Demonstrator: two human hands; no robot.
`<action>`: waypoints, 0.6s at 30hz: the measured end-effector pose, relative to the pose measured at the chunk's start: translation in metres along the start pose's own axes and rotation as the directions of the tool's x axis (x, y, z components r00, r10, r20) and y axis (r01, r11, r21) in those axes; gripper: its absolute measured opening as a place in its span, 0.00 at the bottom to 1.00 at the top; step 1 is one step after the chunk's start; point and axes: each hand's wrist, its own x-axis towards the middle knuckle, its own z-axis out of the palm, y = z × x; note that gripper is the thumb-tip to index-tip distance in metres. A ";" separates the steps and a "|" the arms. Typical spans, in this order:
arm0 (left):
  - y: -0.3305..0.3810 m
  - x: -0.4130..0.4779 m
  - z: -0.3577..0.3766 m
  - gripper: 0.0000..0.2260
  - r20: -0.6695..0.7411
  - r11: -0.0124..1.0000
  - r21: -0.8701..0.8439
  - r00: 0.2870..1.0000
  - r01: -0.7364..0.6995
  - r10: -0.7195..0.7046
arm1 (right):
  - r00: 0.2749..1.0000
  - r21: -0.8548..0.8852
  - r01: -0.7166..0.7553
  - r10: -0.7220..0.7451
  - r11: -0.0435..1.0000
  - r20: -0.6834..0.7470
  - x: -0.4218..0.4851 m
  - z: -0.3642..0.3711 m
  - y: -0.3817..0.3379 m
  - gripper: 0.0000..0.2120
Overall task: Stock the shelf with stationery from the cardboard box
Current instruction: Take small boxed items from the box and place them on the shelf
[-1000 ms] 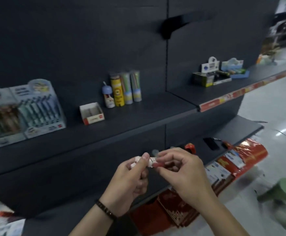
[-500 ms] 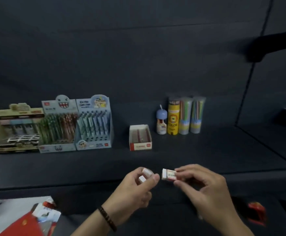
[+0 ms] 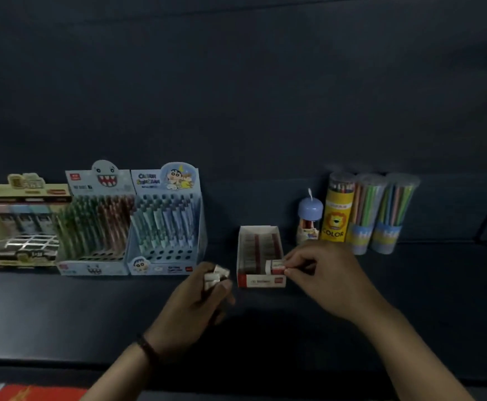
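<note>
Our right hand pinched a small white eraser at the front right corner of the open red-and-white box, which stood on the shelf, back from its front edge. Our left hand gripped more erasers just left of the box.

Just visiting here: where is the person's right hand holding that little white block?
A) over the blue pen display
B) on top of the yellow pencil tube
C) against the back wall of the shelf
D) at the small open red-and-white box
D: the right hand pinches the eraser in its fingers at the front right corner of the small open box.
</note>
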 end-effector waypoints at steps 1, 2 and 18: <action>-0.004 0.007 -0.004 0.05 0.004 0.997 0.077 1.000 -0.027 0.026 | 1.000 -0.031 -0.002 0.002 1.000 0.019 0.009 0.004 0.001 0.06; -0.008 0.014 -0.006 0.05 0.010 0.989 0.139 0.999 -0.040 0.039 | 0.999 -0.057 -0.010 0.012 0.998 0.035 0.018 0.008 0.002 0.05; -0.050 0.070 -0.015 0.04 0.256 0.978 -0.143 0.960 0.153 -0.113 | 0.879 -0.212 -0.124 0.207 0.969 0.430 0.080 0.042 -0.010 0.06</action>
